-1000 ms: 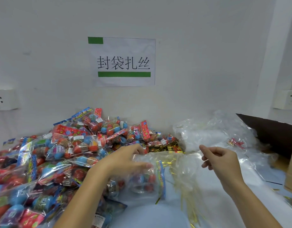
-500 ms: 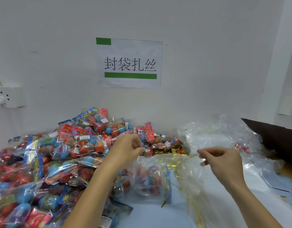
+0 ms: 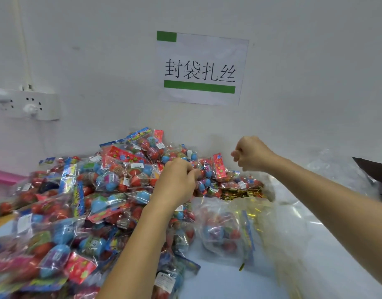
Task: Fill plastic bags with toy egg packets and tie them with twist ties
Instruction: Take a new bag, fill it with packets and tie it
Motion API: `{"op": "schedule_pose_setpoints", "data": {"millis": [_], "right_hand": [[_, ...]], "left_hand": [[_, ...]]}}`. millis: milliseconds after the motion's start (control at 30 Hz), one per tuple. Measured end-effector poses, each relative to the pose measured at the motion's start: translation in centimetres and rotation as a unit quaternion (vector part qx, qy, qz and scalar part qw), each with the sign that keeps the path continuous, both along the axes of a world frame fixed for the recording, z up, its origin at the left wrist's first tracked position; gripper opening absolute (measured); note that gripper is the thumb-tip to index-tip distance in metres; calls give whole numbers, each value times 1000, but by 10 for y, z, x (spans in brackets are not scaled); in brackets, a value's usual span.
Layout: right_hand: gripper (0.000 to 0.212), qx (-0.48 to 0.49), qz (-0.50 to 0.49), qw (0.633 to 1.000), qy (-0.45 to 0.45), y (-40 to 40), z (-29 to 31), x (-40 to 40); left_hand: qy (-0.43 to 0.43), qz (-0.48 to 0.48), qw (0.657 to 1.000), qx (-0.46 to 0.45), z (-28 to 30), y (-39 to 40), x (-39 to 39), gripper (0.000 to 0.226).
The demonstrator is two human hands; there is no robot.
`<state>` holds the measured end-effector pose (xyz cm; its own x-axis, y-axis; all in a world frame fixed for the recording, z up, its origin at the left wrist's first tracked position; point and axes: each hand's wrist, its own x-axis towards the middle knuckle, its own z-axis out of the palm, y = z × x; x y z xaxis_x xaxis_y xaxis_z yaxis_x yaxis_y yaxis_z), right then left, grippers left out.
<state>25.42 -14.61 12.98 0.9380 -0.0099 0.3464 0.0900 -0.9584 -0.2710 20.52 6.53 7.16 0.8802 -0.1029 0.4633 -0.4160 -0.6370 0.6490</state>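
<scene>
1. We reach our left hand into the pile of toy egg packets heaped on the counter, fingers curled onto a packet near the top of the heap; whether that grip has truly closed on it we cannot tell.
2. Our right hand hovers above the pile near the wall, fingers curled tight; whether they hold anything we cannot tell.
3. One clear plastic bag lies just right of the left forearm with some packets already inside, its mouth apparently untied.
4. Gold twist ties lie bunched behind that bag.
5. We judge the job far from finished: most packets lie loose, and this bag needs filling and tying.
</scene>
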Motion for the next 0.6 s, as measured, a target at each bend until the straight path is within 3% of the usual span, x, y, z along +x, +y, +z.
{"op": "schedule_pose_setpoints", "data": {"millis": [67, 133, 300, 433, 467, 567, 600], "right_hand": [[7, -43, 8, 997, 58, 6, -7, 18], [15, -80, 1, 992, 97, 9, -18, 34], [38, -83, -25, 993, 78, 12, -44, 68], [12, 25, -69, 995, 65, 19, -60, 84], [19, 41, -74, 993, 81, 20, -64, 90], [70, 45, -86, 986, 134, 23, -79, 102], [78, 35, -88, 986, 134, 23, -84, 104]], "left_hand": [[-4, 5, 1000, -19, 0, 2, 2, 37], [-4, 11, 999, -37, 0, 4, 5, 35], [10, 12, 999, -47, 1, 9, 7, 23], [18, 9, 998, -60, 3, 13, 5, 25], [17, 8, 998, -60, 4, 14, 5, 25], [12, 2, 998, -59, 5, 14, 4, 25], [10, 0, 998, -59, 5, 14, 4, 25]]}}
